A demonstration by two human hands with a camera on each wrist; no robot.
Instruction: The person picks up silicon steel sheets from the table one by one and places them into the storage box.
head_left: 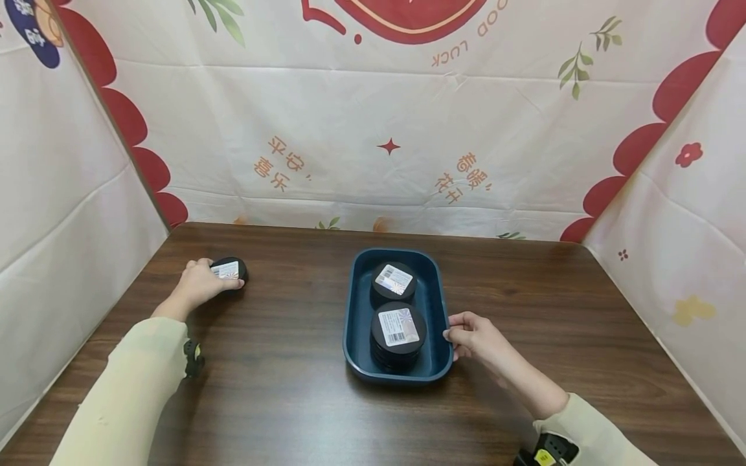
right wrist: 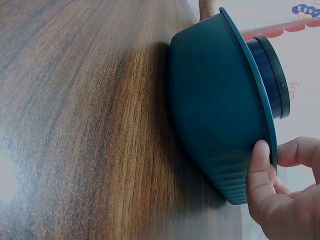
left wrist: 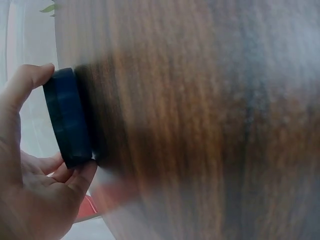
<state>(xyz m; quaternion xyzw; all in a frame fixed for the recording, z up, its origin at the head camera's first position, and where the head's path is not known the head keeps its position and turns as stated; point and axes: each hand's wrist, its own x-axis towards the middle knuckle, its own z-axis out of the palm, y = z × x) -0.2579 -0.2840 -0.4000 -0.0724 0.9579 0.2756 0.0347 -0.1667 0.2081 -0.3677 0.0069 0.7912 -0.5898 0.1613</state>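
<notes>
At the far left of the table, my left hand (head_left: pixel 199 286) holds a round flat black container (head_left: pixel 228 272) with a white label on top. The left wrist view has its side wall (left wrist: pixel 68 120) between the thumb and the fingers, close over the table. A dark blue-green rectangular tray (head_left: pixel 364 304) sits right of the middle. My right hand (head_left: pixel 476 338) pinches its right rim, thumb on one face and fingers on the other. Inside stand a labelled black round container (head_left: pixel 394 282) at the back and a stack of black round containers (head_left: pixel 399 333) in front.
The brown wooden table (head_left: pixel 280 388) runs back to a white printed cloth (head_left: pixel 350 110) with red scallops. Cloth also hangs along the left and right sides. Each wrist carries a small black device, such as the one on the left sleeve (head_left: pixel 193 358).
</notes>
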